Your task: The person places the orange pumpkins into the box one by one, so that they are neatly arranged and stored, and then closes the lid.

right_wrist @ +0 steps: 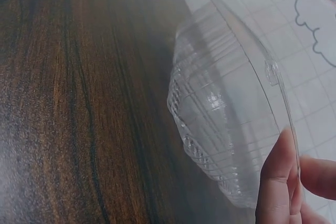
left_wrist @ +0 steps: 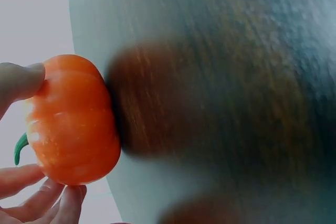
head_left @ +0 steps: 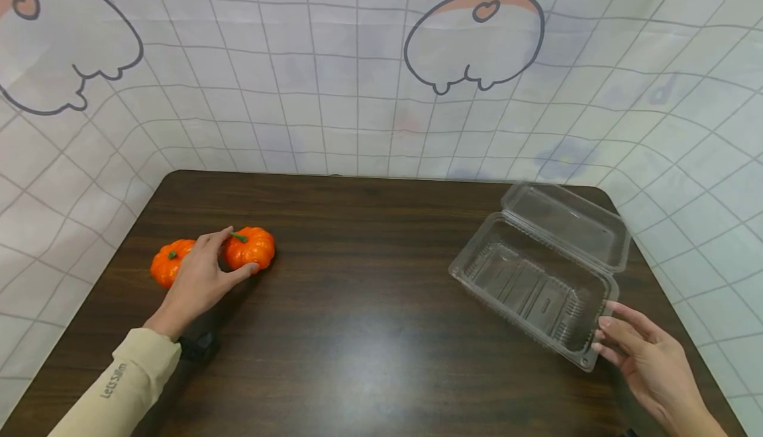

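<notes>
On the left of the table, my left hand (head_left: 204, 277) holds a small orange toy pumpkin (head_left: 255, 250) with a green stem. In the left wrist view its thumb and fingertips touch opposite sides of that pumpkin (left_wrist: 76, 121). A second orange pumpkin (head_left: 169, 259) sits just left of the hand, partly covered by it. At the right, my right hand (head_left: 652, 361) pinches the near right corner rim of a clear plastic clamshell box (head_left: 524, 285). The box's hinged lid (head_left: 569, 222) is folded back, and nothing shows inside. The right wrist view shows the box's ribbed wall (right_wrist: 210, 103) from the side.
A dark wood-grain table (head_left: 357, 278) stretches between the two hands. White grid-patterned cloth (head_left: 346, 93) with cartoon drawings rises behind the table and along both sides. A small black object (head_left: 199, 345) shows by the left wrist.
</notes>
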### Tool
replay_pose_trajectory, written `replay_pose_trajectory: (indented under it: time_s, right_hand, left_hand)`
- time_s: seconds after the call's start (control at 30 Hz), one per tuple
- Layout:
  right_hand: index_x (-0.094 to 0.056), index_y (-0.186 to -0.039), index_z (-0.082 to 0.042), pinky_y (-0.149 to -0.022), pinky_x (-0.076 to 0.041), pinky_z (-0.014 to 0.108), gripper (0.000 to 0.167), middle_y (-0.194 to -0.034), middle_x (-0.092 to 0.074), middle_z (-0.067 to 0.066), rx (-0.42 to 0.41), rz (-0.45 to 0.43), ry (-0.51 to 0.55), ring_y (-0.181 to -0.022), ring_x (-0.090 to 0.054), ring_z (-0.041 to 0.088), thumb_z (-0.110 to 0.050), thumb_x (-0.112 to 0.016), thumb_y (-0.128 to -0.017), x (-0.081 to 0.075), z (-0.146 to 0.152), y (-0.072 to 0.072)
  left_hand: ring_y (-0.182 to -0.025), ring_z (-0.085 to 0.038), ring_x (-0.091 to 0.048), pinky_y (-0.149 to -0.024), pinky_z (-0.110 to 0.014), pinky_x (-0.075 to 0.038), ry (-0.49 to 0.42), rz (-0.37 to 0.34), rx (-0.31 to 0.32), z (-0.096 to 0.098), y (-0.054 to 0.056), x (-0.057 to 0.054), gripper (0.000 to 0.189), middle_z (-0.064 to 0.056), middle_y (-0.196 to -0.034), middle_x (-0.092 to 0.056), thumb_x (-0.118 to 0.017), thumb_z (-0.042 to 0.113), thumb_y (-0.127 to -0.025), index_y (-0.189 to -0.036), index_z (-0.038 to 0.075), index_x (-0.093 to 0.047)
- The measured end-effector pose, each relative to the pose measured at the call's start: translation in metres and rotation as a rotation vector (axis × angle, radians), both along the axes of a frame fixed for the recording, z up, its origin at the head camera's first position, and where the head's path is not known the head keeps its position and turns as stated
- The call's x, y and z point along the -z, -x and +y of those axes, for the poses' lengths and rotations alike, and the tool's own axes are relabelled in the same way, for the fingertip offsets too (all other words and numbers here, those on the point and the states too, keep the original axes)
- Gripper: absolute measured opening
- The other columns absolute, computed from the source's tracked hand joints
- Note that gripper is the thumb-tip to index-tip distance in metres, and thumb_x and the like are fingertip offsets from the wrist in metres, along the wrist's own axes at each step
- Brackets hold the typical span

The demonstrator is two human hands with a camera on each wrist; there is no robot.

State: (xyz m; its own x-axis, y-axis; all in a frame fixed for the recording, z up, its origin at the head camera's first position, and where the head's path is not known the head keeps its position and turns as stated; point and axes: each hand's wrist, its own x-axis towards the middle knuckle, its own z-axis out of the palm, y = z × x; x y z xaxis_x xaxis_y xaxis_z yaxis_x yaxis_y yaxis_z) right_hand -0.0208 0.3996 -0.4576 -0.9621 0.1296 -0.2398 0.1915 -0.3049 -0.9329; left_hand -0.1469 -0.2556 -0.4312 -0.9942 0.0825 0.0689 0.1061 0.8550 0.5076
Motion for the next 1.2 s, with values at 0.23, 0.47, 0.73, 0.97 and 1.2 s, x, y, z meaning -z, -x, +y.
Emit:
replay_pose_trajectory:
  time_s: [0.23, 0.47, 0.73, 0.97, 1.2]
  right_hand:
    - [-0.072, -0.123, -0.025, -0.072, -0.064, 0.027, 0.036, -0.099, -0.075, -0.008, 0.007, -0.017, -0.015, -0.085, -0.073, 0.009, 0.002, -0.057, -0.103, -0.003, -0.005, 0.001]
    - [-0.073, -0.124, -0.023, -0.072, -0.064, 0.027, 0.038, -0.1, -0.077, -0.007, -0.028, 0.01, 0.002, -0.087, -0.074, 0.009, 0.003, -0.054, -0.104, -0.003, -0.004, 0.004]
    - [-0.073, -0.126, -0.023, -0.071, -0.064, 0.026, 0.038, -0.102, -0.078, -0.009, -0.068, 0.021, -0.026, -0.086, -0.073, 0.009, 0.002, -0.055, -0.104, -0.004, -0.007, 0.011]
    - [-0.07, -0.129, -0.025, -0.067, -0.064, 0.027, 0.038, -0.099, -0.076, -0.009, -0.114, 0.013, -0.049, -0.087, -0.071, 0.007, 0.001, -0.055, -0.104, -0.007, -0.015, 0.017]
    - [-0.07, -0.128, -0.028, -0.066, -0.063, 0.027, 0.037, -0.097, -0.074, -0.011, -0.134, -0.014, -0.096, -0.086, -0.069, 0.006, -0.002, -0.059, -0.104, -0.012, -0.027, 0.025]
  left_hand:
    - [-0.125, -0.053, -0.049, -0.106, -0.072, -0.043, -0.015, 0.004, -0.006, 0.003, 0.0, 0.002, 0.079, -0.034, -0.144, -0.044, -0.079, 0.035, -0.091, -0.15, -0.005, -0.045]
    - [-0.118, -0.049, -0.051, -0.1, -0.068, -0.046, -0.027, -0.015, -0.01, 0.002, 0.002, 0.004, 0.083, -0.033, -0.143, -0.044, -0.08, 0.041, -0.09, -0.151, -0.003, -0.045]
    - [-0.126, -0.048, -0.05, -0.104, -0.068, -0.044, -0.059, -0.05, -0.018, 0.0, 0.003, 0.004, 0.084, -0.031, -0.144, -0.043, -0.081, 0.047, -0.088, -0.149, -0.001, -0.046]
    - [-0.132, -0.047, -0.049, -0.108, -0.067, -0.042, -0.076, -0.056, -0.011, -0.001, 0.003, 0.002, 0.084, -0.031, -0.146, -0.049, -0.082, 0.046, -0.087, -0.147, -0.001, -0.047]
    - [-0.127, -0.045, -0.052, -0.101, -0.062, -0.048, -0.102, 0.008, -0.008, 0.001, 0.001, 0.0, 0.084, -0.029, -0.144, -0.051, -0.083, 0.045, -0.086, -0.148, 0.0, -0.048]
